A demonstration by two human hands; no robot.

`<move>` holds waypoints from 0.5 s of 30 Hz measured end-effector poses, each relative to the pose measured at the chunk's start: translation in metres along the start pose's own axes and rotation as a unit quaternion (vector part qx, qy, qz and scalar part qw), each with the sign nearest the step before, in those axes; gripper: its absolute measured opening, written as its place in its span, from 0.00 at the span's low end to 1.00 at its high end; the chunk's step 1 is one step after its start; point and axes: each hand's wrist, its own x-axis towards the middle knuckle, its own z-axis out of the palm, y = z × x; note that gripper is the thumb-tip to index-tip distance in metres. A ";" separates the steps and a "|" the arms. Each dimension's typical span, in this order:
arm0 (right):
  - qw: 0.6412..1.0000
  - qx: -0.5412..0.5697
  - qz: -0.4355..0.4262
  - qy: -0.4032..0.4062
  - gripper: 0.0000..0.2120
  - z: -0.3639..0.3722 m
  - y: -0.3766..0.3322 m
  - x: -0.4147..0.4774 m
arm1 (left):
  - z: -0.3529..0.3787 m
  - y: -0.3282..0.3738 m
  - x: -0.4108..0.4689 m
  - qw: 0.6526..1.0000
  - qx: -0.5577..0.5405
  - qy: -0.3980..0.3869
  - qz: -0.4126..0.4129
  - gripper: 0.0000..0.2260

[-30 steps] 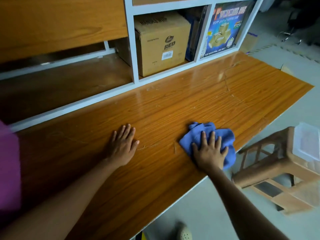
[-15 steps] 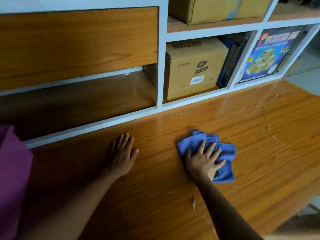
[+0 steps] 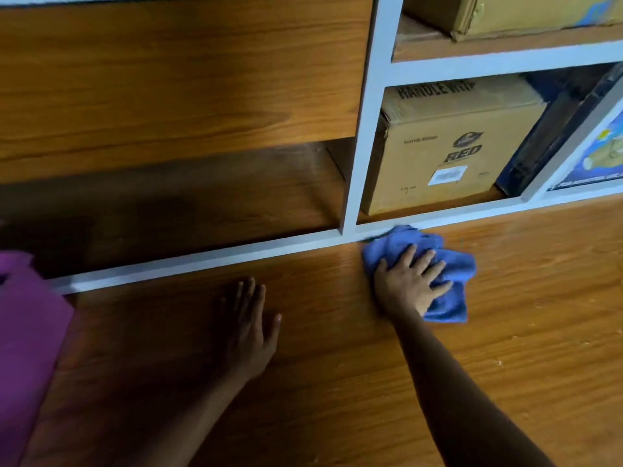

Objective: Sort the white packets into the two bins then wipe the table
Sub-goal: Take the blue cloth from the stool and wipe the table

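- On the wooden table (image 3: 505, 382), near its back edge, my right hand (image 3: 409, 286) lies spread flat on a crumpled blue cloth (image 3: 451, 264), fingers fanned and pressing it down rather than gripping it.
- Far corner of the cloth touches the white rail (image 3: 202, 261) that runs along the foot of the shelf unit, just below the white upright (image 3: 365, 112).
- My left hand (image 3: 251, 332) rests palm down on the bare table, fingers straight and close together, with nothing under it or in it; it sits well to the left of the cloth, in shadow.
- Behind the cloth, in the lower compartment, stands a cardboard box (image 3: 448, 150) printed with "RED" and a barcode label.
- A dark blue item (image 3: 553, 143) leans just right of that box; I cannot tell what it is.
- Another cardboard box (image 3: 505, 11) sits on the shelf above.
- At the left edge of the view a magenta shape (image 3: 27, 332) shows; it is too cropped to identify.
- No white packets or bins are in view.
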 end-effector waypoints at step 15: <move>0.998 -0.013 -0.060 -0.015 0.33 0.007 -0.027 -0.032 | -0.022 -0.010 -0.024 0.996 0.033 -0.046 -0.072 0.37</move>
